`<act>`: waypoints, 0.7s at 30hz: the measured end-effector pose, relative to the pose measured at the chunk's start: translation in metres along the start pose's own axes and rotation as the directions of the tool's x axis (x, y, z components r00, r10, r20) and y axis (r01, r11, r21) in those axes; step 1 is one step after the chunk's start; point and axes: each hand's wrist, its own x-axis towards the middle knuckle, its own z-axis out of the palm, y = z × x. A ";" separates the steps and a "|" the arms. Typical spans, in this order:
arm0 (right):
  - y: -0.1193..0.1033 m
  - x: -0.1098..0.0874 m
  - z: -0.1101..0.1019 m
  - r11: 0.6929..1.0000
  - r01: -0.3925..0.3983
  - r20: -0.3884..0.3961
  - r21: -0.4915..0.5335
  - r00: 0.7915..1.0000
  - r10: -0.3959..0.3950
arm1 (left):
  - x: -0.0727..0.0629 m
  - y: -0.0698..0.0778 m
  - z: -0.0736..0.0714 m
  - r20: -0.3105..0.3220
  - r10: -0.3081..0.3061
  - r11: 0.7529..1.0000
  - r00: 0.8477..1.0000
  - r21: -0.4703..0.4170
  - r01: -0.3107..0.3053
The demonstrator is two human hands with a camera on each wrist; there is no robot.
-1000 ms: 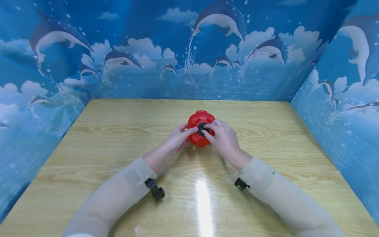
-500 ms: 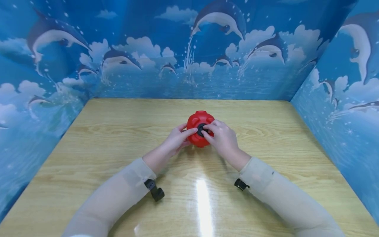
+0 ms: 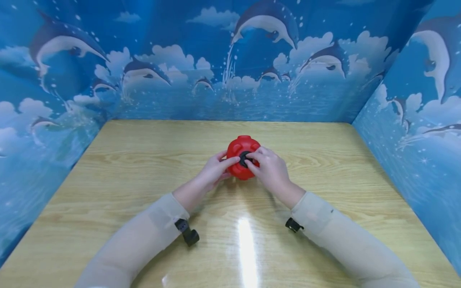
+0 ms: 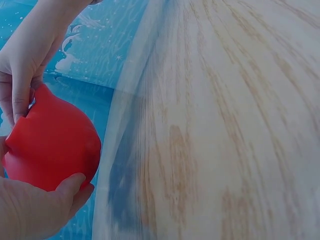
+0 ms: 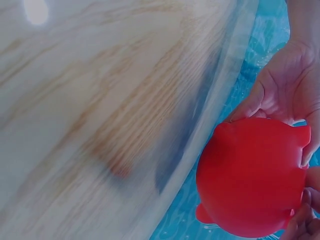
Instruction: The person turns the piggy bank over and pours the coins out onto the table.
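A glossy red piggy bank (image 3: 237,173), round-bodied with stubby nubs, is held over the table with its underside toward the head camera. In the middle of that side sits a black round plug (image 3: 243,160). My left hand (image 3: 216,168) grips the bank's left side, its thumb reaching to the plug's edge. With thumb and forefinger my right hand (image 3: 271,168) pinches at the plug from the right. Both wrist views show the smooth red body (image 4: 60,140) between the hands; the plug is hidden there.
Beneath lies a light wood-grain tabletop (image 3: 155,152), with a bright light reflection near the front. Blue dolphin-print sheeting (image 3: 230,100) walls the back and both sides. A small black camera (image 3: 188,233) is strapped to the left sleeve, and another (image 3: 294,225) to the right.
The head view has shifted very slightly. Both hands keep the same hold on the piggy bank and its plug, with hardly any visible movement.
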 end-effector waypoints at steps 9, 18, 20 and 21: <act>0.001 0.000 0.003 0.999 0.038 -0.010 0.009 0.999 -0.038 | 0.000 -0.003 -0.002 0.001 0.005 1.000 1.000 0.007 -0.005; 0.001 0.002 0.002 0.997 0.062 -0.022 0.037 0.998 -0.061 | 0.000 0.000 -0.003 -0.012 -0.001 1.000 1.000 0.000 0.001; 0.001 0.003 0.003 0.997 0.064 -0.016 0.035 0.998 -0.064 | 0.000 0.000 -0.003 -0.015 -0.008 1.000 1.000 0.001 0.008; 0.001 0.003 0.003 0.997 0.066 -0.013 0.035 0.998 -0.066 | -0.001 0.000 -0.003 -0.016 -0.011 1.000 1.000 0.000 0.011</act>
